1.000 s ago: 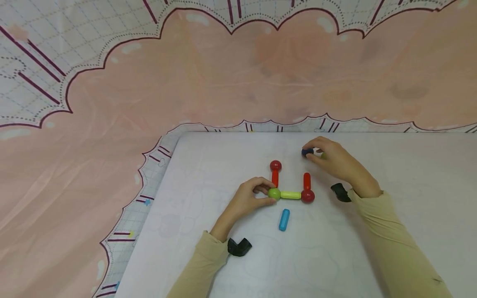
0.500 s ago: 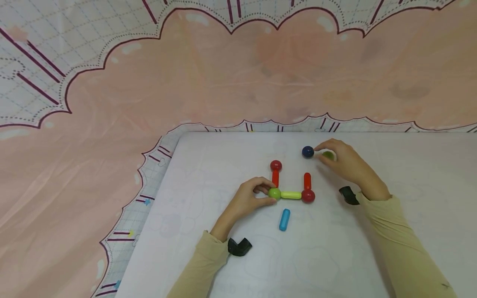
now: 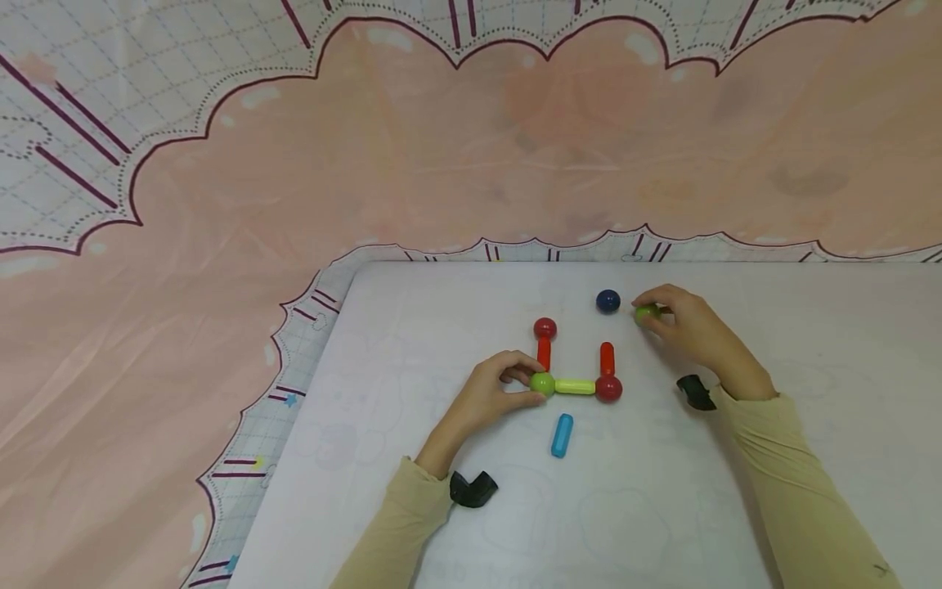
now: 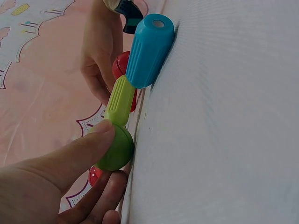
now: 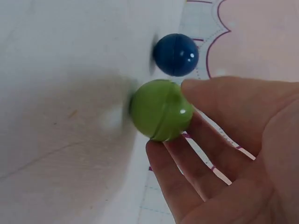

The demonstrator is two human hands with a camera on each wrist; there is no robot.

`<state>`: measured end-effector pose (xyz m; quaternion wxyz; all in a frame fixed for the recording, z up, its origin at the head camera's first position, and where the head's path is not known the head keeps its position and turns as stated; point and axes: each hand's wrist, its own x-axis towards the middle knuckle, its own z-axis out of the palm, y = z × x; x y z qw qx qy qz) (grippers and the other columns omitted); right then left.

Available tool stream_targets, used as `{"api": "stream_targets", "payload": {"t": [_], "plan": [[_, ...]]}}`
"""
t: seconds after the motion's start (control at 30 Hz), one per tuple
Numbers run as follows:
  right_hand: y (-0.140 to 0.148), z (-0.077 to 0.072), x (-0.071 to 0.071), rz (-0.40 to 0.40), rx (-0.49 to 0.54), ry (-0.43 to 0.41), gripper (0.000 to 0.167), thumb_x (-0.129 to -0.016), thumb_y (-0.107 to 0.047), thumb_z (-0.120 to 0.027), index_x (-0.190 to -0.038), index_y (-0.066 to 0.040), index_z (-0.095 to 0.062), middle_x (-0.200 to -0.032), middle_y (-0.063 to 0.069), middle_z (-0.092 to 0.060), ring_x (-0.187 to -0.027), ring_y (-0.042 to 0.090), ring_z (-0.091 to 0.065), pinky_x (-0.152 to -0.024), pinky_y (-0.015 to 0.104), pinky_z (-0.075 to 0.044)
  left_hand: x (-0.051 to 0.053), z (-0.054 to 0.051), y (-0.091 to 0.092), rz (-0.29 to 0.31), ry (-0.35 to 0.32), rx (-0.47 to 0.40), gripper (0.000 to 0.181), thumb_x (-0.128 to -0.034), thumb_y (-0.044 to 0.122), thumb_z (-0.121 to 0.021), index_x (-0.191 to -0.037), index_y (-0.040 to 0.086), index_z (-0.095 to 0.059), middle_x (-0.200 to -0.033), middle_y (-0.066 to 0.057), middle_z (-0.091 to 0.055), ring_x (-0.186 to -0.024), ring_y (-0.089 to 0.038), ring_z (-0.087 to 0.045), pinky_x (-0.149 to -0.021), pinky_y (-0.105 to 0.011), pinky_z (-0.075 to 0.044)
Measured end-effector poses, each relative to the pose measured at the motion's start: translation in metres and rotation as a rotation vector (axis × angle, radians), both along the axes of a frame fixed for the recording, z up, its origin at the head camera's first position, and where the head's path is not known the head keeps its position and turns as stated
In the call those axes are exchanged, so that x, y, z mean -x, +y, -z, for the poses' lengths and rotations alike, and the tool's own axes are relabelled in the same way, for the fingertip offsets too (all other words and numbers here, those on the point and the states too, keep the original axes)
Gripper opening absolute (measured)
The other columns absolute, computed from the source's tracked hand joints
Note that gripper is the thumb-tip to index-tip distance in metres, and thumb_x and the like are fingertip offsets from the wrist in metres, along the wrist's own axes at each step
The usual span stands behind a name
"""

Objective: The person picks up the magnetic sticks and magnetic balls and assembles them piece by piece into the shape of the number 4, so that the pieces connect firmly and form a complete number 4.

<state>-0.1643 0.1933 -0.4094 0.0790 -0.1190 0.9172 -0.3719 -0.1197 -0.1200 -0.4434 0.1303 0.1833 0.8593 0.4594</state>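
My left hand (image 3: 495, 384) pinches a green ball (image 3: 542, 384) at the left corner of a joined figure of magnetic-looking sticks and balls. From that ball a yellow-green stick (image 3: 575, 386) runs right to a red ball (image 3: 608, 388), which has a red stick (image 3: 607, 358) pointing away. Another red stick (image 3: 544, 353) leads from the green corner to a second red ball (image 3: 545, 328). Farther back, my right hand (image 3: 695, 331) holds a loose green ball (image 5: 159, 111) between thumb and fingers. Just left of it lies a dark blue ball (image 3: 607, 301), apart from the fingers.
A loose blue stick (image 3: 562, 435) lies in front of the joined figure. All the pieces are on a white table (image 3: 530, 523), whose far edge runs behind the blue ball. A pink patterned cloth (image 3: 471, 164) lies beyond the table.
My right hand has let go of the dark blue ball, moved right and taken the loose green ball between its fingers. The left hand stays on its green ball.
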Motion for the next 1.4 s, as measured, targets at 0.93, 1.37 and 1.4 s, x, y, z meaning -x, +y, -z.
{"api": "stream_targets", "payload": {"t": [0.93, 1.37, 1.4], "plan": [[0.0, 0.013, 0.001, 0.037, 0.051, 0.03, 0.027, -0.097, 0.001, -0.058, -0.123, 0.004, -0.064, -0.129, 0.026, -0.058, -0.122, 0.043, -0.051, -0.104, 0.058, -0.043, 0.004, -0.034, 0.016, 0.072, 0.091, 0.017, 0.038, -0.083, 0.018, -0.082, -0.118, 0.011, -0.068, -0.113, -0.005, -0.066, -0.104, -0.017, -0.06, -0.094, -0.032, -0.05], [0.0, 0.016, 0.002, 0.044, 0.081, 0.037, 0.027, -0.096, 0.0, -0.059, -0.122, 0.003, -0.065, -0.128, 0.026, -0.058, -0.122, 0.043, -0.052, -0.104, 0.058, -0.042, 0.004, -0.042, 0.051, 0.138, 0.097, 0.127, 0.037, -0.086, 0.025, -0.079, -0.12, 0.016, -0.069, -0.118, 0.001, -0.067, -0.108, -0.01, -0.058, -0.096, -0.023, -0.049], [-0.001, 0.017, 0.002, 0.043, 0.084, 0.041, 0.027, -0.096, 0.0, -0.059, -0.122, 0.003, -0.065, -0.128, 0.026, -0.059, -0.122, 0.043, -0.052, -0.104, 0.058, -0.042, 0.004, -0.04, 0.053, 0.141, 0.098, 0.133, 0.036, -0.0862, 0.026, -0.079, -0.12, 0.016, -0.069, -0.118, 0.002, -0.067, -0.108, -0.01, -0.058, -0.096, -0.023, -0.049]]}}
